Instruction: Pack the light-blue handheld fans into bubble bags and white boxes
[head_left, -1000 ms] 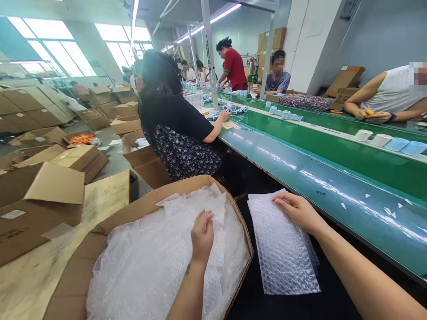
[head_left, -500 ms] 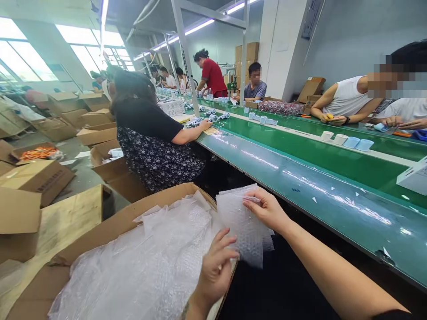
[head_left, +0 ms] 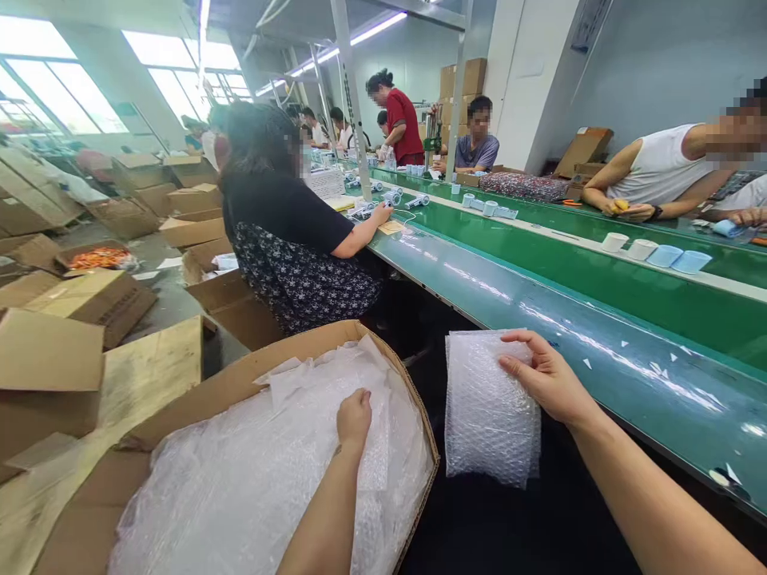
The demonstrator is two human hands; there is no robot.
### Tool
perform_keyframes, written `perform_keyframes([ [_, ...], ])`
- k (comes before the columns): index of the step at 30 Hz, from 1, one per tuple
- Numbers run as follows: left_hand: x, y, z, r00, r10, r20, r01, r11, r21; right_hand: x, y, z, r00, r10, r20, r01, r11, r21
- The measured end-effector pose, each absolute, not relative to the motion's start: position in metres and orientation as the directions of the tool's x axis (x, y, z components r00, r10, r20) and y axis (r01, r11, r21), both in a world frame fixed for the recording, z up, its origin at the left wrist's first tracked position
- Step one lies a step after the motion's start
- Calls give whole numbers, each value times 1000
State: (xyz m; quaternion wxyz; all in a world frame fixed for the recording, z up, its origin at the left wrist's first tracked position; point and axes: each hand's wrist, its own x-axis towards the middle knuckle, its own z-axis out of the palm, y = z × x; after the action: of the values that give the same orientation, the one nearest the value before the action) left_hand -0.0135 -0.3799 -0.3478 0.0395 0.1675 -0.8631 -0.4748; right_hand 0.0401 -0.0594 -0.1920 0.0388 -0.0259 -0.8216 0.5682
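My right hand pinches the upper edge of a small stack of bubble-wrap bags, held up over my dark lap beside the green conveyor belt. My left hand reaches down into a big open cardboard box at my left, fingers curled onto the loose bubble-wrap sheets that fill it. Whether it grips one of them I cannot make out.
A person in a black top sits just ahead at the belt. Other workers sit and stand along the far side. White and blue cups ride the upper belt. Cardboard boxes crowd the floor at left.
My left hand has let go near the bags and gone back into the box. My right hand has carried the bubble-wrap bags rightward, away from the box rim.
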Motion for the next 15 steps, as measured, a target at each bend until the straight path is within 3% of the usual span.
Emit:
perform_keyframes([
  [3, 0, -383, -321, -949, -314, -27, -166, 425, 890, 38, -60, -193, -986, 83, 145, -91, 461, -883],
  [6, 18, -383, -283, -969, -245, 41, 8, 135, 991, 31, -69, -194, -968, 48, 246, -179, 552, -814],
  [8, 31, -378, -256, -953, -269, 141, 177, -116, 977, 26, -78, -193, -983, 32, 182, -130, 583, -802],
  [10, 45, -371, -230, -892, -277, 357, 408, -153, 900, 22, -86, -193, -999, -18, 32, -36, 572, -820],
  [12, 57, -362, -207, -795, -158, 585, 601, -87, 794, 18, -93, -193, -985, -125, -117, 41, 495, -868],
  [15, 67, -347, -182, -637, 261, 726, 748, -20, 663, 9, -100, -195, -943, -244, -226, 158, 268, -950],
])
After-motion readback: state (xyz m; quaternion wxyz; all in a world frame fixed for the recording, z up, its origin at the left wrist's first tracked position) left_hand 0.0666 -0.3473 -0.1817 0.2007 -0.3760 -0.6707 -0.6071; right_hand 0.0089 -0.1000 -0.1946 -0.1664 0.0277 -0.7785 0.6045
